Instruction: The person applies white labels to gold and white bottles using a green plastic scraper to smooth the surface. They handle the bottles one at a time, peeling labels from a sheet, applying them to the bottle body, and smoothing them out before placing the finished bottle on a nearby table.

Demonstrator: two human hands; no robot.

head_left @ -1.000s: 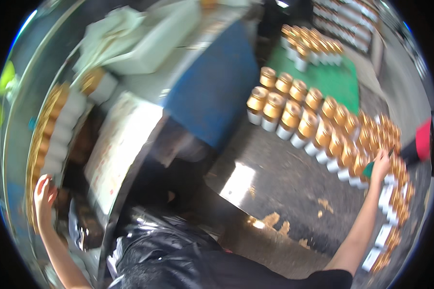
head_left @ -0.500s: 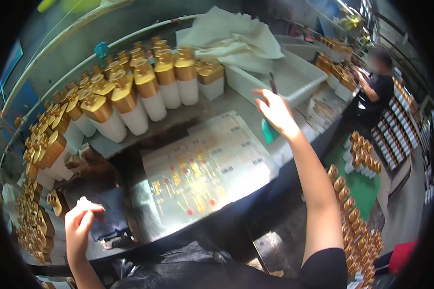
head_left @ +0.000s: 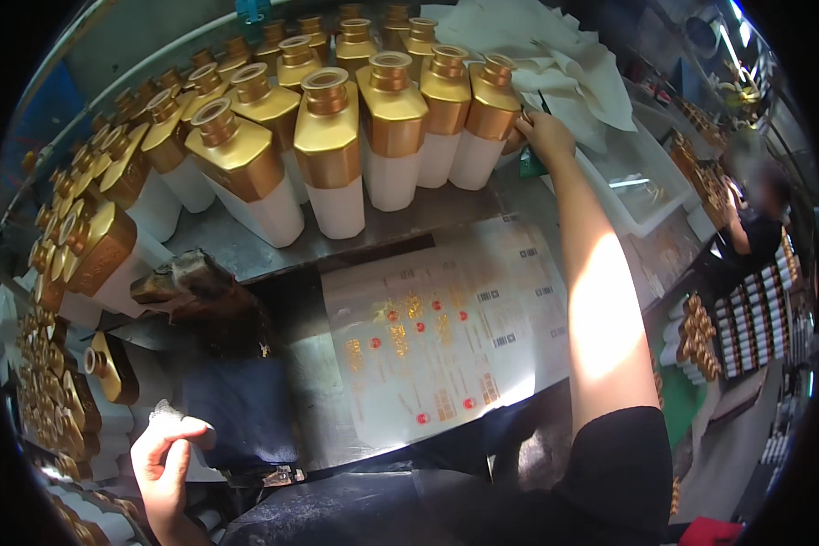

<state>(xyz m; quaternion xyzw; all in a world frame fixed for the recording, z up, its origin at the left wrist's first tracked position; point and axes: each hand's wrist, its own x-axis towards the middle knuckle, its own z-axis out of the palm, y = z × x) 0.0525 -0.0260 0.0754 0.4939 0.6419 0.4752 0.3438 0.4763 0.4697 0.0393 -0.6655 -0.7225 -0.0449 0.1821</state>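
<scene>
My right hand (head_left: 551, 141) reaches to the right end of the row of white bottles with gold shoulders and necks (head_left: 491, 100). A slim dark stick-like tool (head_left: 543, 100) juts up from its closed fingers, and a green piece (head_left: 530, 164) shows below them. The fingertips are beside the end bottle; whether they touch it is hard to see. At the lower left, my left hand (head_left: 166, 460) pinches a small, clear, crumpled scrap of film (head_left: 166, 411). In front of me lies a sheet of clear labels (head_left: 519, 300) with gold and red print.
A dark blue cloth (head_left: 237, 409) covers a stand beside the sheet, with a worn brown block (head_left: 191, 282) behind it. At the right stands a white bin (head_left: 610, 196) with crumpled white sheets (head_left: 564, 55) over it. A co-worker (head_left: 764, 191) is further right.
My right hand has moved left and away from me, from over the bin's edge to the end of the bottle row, carrying the slim tool. The view has shifted; my left hand keeps its pinch.
</scene>
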